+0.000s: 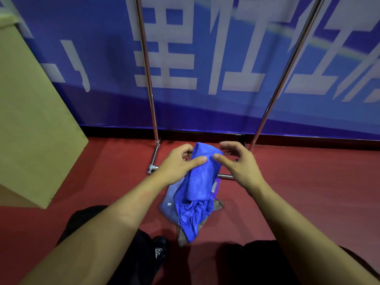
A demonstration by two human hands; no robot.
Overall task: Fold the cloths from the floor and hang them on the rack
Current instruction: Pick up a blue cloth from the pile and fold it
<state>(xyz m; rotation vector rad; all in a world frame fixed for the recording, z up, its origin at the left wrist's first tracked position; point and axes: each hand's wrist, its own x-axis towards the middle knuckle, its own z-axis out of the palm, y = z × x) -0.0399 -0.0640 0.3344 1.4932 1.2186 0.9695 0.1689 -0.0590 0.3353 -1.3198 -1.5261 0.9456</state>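
Hands are both up in front of the rack [153, 112], low down near its base. Left hand [176, 164] has a grip on the blue cloth [200, 182], thumb over the front, fingers curled behind the top edge. Right hand [238, 163] is spread wide just beside that cloth's top, holding nothing. More cloths [170, 204] lie on the red floor [287, 182] under it, by the rack's foot.

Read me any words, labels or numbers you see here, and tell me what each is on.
Large white characters on the blue banner: cropped and blurred, not readable.
Small white tags on the cloths on the floor: too small to read.
Cardboard box: no text visible.
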